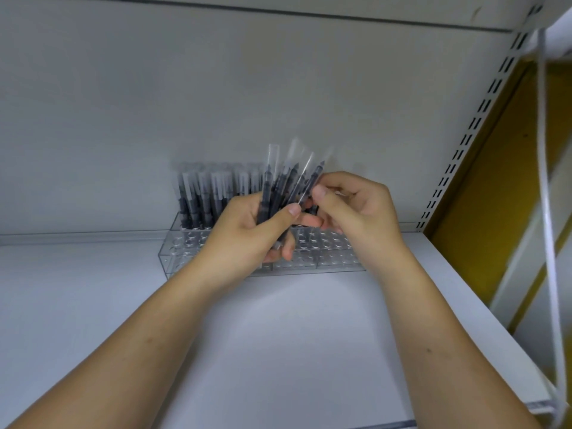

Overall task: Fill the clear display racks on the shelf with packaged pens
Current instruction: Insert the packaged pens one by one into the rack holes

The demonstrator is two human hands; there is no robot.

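Rack: one clear plastic display rack (312,262) on the white shelf (278,342), with dark sleeved pens (198,196) standing in its left holes.
Left grip (247,235): curled round a fanned bundle of packaged pens (286,184), above the rack.
Right grip (351,205): pinching one sleeve at the fan's right edge.
Risk: pull it and you may drag neighbours loose (slick sleeves).
Count: one rack, one bundle; pens too blurred to tally.
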